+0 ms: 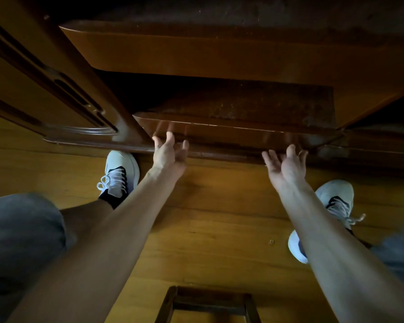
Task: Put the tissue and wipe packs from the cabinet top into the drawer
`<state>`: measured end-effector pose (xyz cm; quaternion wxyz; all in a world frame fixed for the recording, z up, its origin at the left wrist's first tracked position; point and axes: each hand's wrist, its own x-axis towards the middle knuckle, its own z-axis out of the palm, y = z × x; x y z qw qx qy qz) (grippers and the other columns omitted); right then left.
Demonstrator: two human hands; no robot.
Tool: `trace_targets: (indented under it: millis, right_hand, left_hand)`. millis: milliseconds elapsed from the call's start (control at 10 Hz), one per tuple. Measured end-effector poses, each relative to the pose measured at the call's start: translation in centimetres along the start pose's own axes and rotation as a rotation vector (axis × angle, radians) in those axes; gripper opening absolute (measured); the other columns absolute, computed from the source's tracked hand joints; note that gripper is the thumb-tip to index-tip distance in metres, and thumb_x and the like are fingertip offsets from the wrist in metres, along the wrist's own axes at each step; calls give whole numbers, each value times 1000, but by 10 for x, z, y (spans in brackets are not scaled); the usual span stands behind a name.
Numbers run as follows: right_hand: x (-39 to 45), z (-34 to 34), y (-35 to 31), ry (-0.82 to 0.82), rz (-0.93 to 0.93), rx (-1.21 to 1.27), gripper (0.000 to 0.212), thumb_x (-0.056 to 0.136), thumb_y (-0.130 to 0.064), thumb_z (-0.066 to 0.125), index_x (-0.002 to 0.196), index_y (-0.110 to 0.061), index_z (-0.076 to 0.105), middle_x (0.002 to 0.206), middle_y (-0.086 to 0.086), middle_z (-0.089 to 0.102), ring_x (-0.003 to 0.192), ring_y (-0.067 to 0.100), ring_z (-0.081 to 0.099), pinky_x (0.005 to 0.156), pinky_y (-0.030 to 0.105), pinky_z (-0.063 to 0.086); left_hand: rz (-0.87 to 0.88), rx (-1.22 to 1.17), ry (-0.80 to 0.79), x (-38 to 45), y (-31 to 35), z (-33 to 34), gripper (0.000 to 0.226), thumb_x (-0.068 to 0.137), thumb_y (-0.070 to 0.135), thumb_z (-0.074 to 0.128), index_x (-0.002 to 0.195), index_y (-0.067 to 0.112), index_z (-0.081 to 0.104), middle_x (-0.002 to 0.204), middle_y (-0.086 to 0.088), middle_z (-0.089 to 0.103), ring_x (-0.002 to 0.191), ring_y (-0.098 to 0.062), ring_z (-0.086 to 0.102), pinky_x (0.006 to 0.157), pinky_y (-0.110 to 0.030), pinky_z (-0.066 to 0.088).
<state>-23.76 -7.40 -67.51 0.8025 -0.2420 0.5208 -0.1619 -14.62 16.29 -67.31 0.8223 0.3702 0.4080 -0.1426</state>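
Note:
A dark brown wooden drawer (231, 134) stands pulled partly out at the bottom of the cabinet, and its inside looks dark and bare. My left hand (168, 152) is palm up under the left part of the drawer's front, fingers spread and touching its lower edge. My right hand (287, 164) is palm up below the right part of the front, fingers straight. Neither hand holds anything. The cabinet top (196, 29) shows as a dark surface above; no tissue or wipe packs are in view.
A carved cabinet door (44, 89) stands to the left. My two white shoes (120, 173) (336, 199) rest on the yellow wooden floor (219, 217). A dark wooden stool frame (208, 304) sits behind my feet at the bottom edge.

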Motion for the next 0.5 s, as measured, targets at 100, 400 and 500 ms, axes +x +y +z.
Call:
trace_targets:
  millis: [100, 400, 500]
  right_hand:
    - [3, 7, 4, 27, 1, -6, 66, 108, -19, 53, 157, -51, 23, 159, 9, 41, 141, 35, 49, 106, 58, 49]
    - [-32, -14, -21, -53, -75, -434, 61, 104, -18, 61, 157, -32, 37, 149, 12, 55, 122, 26, 66, 100, 43, 57]
    - [-59, -12, -26, -137, -147, -640, 50, 103, -13, 61, 150, -22, 48, 138, 11, 61, 111, 23, 69, 96, 42, 59]
  left_hand:
    - [-19, 2, -5, 5, -1, -4, 72, 102, 16, 59, 154, 51, 24, 149, -13, 51, 96, -14, 69, 82, -34, 63]
    - [207, 823, -162, -29, 21, -39, 72, 101, 9, 50, 161, 34, 19, 98, 3, 61, 77, -15, 52, 74, -33, 48]
    - [342, 1050, -241, -50, 33, -42, 75, 99, 4, 52, 161, 31, 20, 104, 4, 57, 88, -20, 53, 84, -34, 49]
